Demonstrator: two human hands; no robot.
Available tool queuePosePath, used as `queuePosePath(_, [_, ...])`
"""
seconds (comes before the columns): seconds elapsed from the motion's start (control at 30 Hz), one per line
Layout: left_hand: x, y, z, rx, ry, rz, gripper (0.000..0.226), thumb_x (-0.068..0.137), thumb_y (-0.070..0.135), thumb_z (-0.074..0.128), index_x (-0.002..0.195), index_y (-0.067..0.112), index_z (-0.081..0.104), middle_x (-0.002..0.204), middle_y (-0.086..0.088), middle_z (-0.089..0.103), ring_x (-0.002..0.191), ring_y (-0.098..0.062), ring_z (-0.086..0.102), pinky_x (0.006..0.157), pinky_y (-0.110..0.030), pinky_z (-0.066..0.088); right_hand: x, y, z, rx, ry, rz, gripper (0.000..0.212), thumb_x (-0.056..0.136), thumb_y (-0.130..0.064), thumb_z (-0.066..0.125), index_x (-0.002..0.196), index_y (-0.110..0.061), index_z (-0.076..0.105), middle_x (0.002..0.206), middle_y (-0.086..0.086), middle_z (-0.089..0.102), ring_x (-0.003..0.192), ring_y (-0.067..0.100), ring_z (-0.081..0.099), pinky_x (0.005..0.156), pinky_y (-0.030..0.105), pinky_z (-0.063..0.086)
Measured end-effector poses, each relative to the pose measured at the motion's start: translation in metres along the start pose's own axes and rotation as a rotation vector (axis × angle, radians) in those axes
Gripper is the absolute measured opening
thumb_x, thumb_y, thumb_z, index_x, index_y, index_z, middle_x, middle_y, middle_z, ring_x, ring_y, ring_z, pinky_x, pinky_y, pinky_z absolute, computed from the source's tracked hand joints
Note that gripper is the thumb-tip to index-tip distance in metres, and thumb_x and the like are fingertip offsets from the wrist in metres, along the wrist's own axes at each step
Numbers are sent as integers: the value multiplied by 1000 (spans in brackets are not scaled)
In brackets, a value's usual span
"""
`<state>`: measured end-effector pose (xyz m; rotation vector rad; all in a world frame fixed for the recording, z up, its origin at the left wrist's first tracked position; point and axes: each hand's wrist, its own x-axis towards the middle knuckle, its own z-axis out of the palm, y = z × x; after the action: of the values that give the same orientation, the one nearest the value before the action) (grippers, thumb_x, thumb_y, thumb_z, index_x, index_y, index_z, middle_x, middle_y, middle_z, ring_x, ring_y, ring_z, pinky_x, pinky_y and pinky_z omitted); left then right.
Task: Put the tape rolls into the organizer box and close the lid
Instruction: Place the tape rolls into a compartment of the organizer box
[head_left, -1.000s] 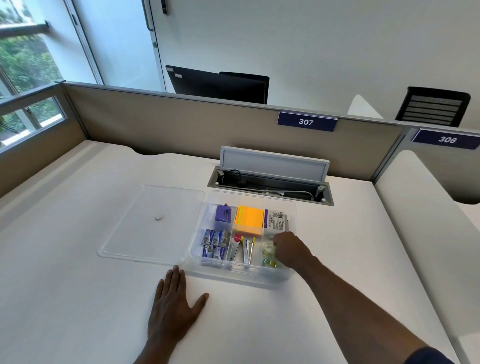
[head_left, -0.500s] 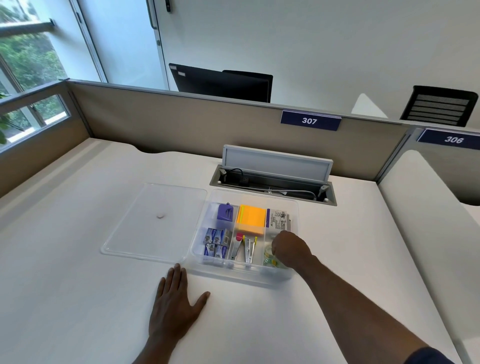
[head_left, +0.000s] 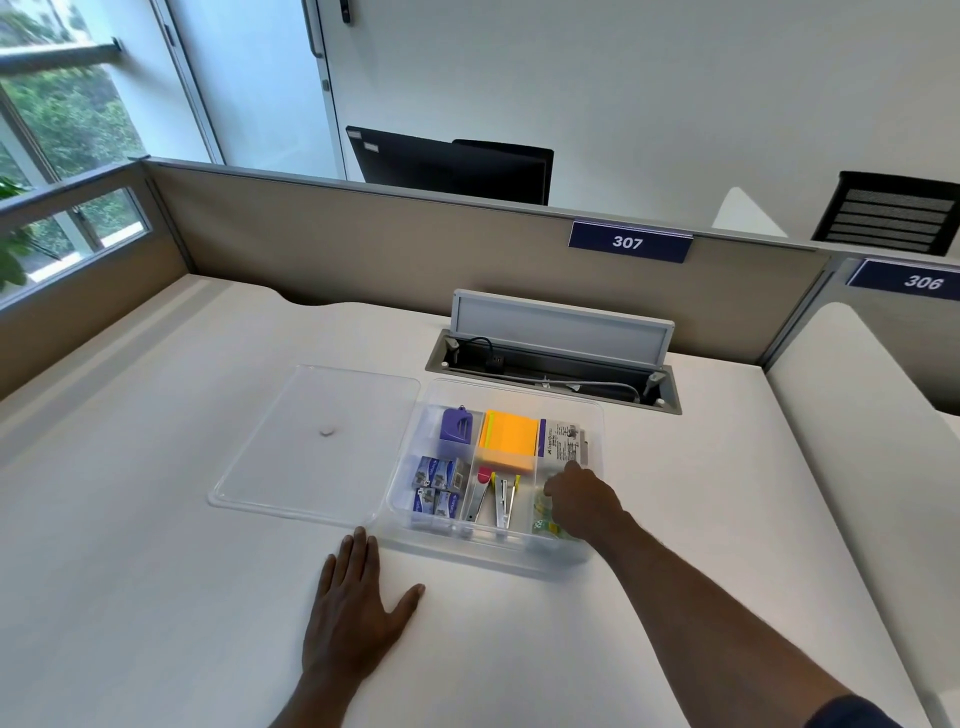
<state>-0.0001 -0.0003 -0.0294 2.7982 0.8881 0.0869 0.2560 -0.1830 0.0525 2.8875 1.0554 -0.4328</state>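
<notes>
The right hand's (head_left: 582, 501) curled fingers are pressed onto the tape rolls (head_left: 545, 522) in the organizer box's (head_left: 498, 558) near right compartment; any grip cannot be told. The left hand (head_left: 358, 613) lies spread flat on the table. The lid (head_left: 311, 441), left of the box, remains to be closed.
</notes>
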Motion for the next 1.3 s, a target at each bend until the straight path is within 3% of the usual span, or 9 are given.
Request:
queuePosePath(0.27, [0,0,0,-7,1,3,101,77,79,19,145,5,28,155,-11,24,144,-22,17,116,-34,8,2,-2,1,118,59,64,38,89,-13,49,127,-14,56,129,13,47,115,33,54,95,44,52])
queuePosePath(0.4, [0,0,0,-6,6,4,101,77,79,18,145,5,28,155,-10,24,144,-22,17,116,-34,8,3,0,-2,162,102,47,31,86,-12,51,114,-9,64,116,13,58,106,31,60,90,39,54])
queuePosePath(0.53, [0,0,1,-7,14,5,102,77,80,17,146,5,25,156,-10,21,145,-21,15,117,-35,9,4,2,-7,218,85,-18,22,85,-12,50,82,-6,71,90,12,64,89,29,63,69,28,48])
queuePosePath(0.63, [0,0,1,-8,18,7,101,77,80,18,145,5,27,156,-10,22,145,-21,15,117,-36,11,3,4,-10,215,60,-91,40,86,-16,45,46,-19,40,56,-1,40,73,28,57,48,20,26])
queuePosePath(0.67, [0,0,1,-7,18,8,101,77,80,18,145,5,27,156,-10,22,145,-21,15,117,-36,11,2,6,-10,208,47,-103,41,86,-17,45,45,-18,39,55,-1,38,70,27,55,47,20,24])
queuePosePath(0.73, [0,0,1,-6,18,6,101,78,79,19,146,5,26,156,-10,22,145,-21,15,117,-36,11,0,10,-9,171,18,-91,30,85,-14,46,61,-7,63,67,8,52,74,27,58,53,22,41])
queuePosePath(0.83, [0,-1,1,-3,17,4,100,78,79,21,145,5,27,156,-10,22,145,-21,16,117,-36,11,-2,14,-9,138,16,-118,30,85,-7,46,96,-2,73,101,17,64,94,32,63,83,37,56])
queuePosePath(1.13, [0,-1,2,-7,6,7,99,78,79,22,144,5,30,155,-10,24,144,-22,18,116,-35,10,-7,12,-6,-5,106,-149,30,92,-10,41,103,1,68,104,18,62,96,33,60,79,39,54])
queuePosePath(1.3, [0,0,1,-4,8,8,100,78,79,20,144,5,31,154,-11,27,144,-23,20,116,-35,11,-4,16,-9,145,63,-222,26,87,-14,47,91,-5,71,99,15,61,95,28,56,84,37,51])
